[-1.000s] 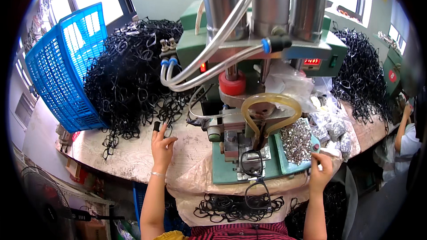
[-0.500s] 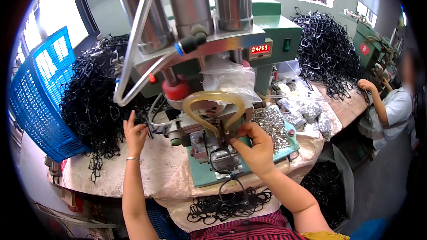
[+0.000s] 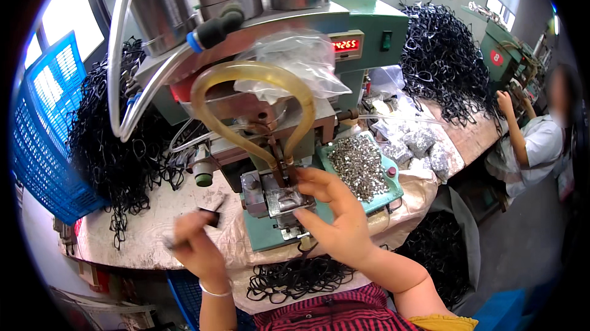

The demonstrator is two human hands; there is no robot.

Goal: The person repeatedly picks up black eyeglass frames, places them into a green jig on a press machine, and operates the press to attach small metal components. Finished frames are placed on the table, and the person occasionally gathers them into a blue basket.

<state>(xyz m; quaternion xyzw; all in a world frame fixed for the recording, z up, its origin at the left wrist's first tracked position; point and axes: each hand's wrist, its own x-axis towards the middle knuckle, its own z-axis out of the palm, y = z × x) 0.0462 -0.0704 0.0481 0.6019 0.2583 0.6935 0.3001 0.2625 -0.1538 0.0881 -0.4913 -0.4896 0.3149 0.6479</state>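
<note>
My left hand (image 3: 201, 254) hangs over the table left of the press, smeared by motion, its fingers drawn together around a dark piece that looks like a black eyeglass frame (image 3: 211, 217). Beside the press fixture (image 3: 286, 201), my right hand (image 3: 338, 217) has its thumb and fingers apart and holds nothing. Its fingertips are close to the metal block, below the two thin rods (image 3: 281, 170) of the press. No frame shows on that block. A yellowish tube (image 3: 252, 73) loops above it.
Black frames are heaped at left (image 3: 117, 140) and back right (image 3: 439, 61), with a smaller pile (image 3: 295, 276) before me. A blue basket (image 3: 49, 140) leans at left. Small metal parts fill a green tray (image 3: 384, 194). A co-worker (image 3: 531, 147) sits at right.
My left hand has come down toward me and closed on a dark piece. My right hand's fingers have spread. The black frames at the fixture and below it are gone from there. The view has shifted.
</note>
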